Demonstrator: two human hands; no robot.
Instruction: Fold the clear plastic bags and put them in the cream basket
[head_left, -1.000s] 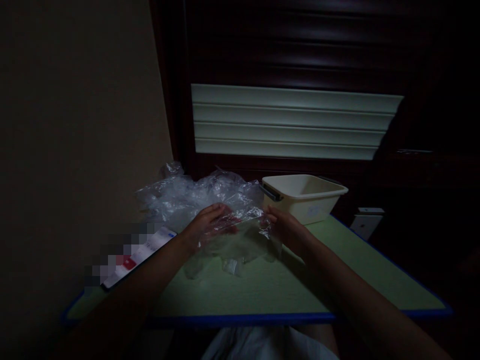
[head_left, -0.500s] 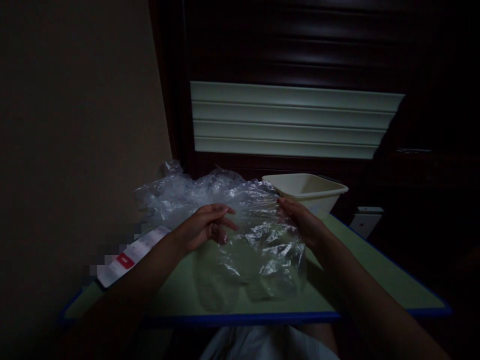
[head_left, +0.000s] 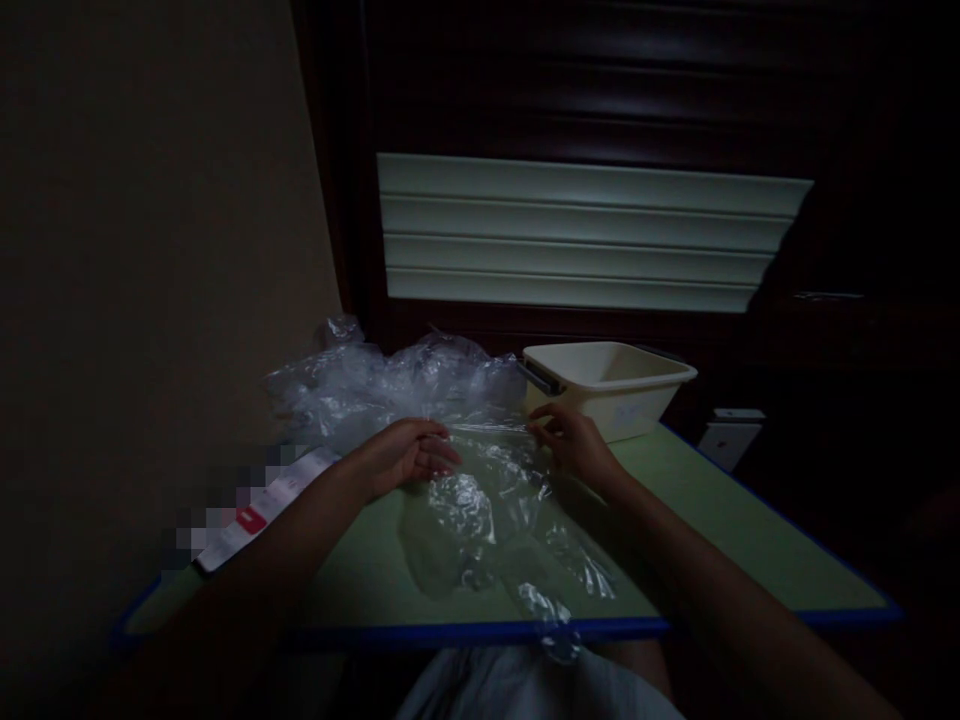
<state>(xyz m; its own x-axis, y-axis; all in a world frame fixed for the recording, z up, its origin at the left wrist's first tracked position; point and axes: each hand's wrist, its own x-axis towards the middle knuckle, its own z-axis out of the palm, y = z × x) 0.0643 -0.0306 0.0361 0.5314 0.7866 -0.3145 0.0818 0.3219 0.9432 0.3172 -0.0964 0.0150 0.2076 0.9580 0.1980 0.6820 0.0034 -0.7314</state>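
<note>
A clear plastic bag (head_left: 517, 490) hangs between my two hands, its upper edge drawn in a fairly straight line from one to the other. My left hand (head_left: 409, 460) has its thumb and bent fingers closed at the bag's left end. At the other end, the fingertips of my right hand (head_left: 576, 448) pinch the film, just in front of the cream plastic tub (head_left: 630, 408). The lower part of the bag lies crumpled over the green tabletop (head_left: 360, 590) and reaches past its front edge. Behind my hands sits a heap of clear plastic bags (head_left: 375, 380).
On the left of the table lies a white flat box or card with a red mark (head_left: 289, 500), partly blurred out. The table has a blue rim (head_left: 787, 618). A white box (head_left: 729, 440) stands beyond its right side. A wall is close on the left, a slatted door (head_left: 585, 235) ahead.
My right hand has moved left and slightly down, uncovering the tub's dark handle. The bag's top edge is now gathered lower between my hands, and its bottom hangs nearer to me.
</note>
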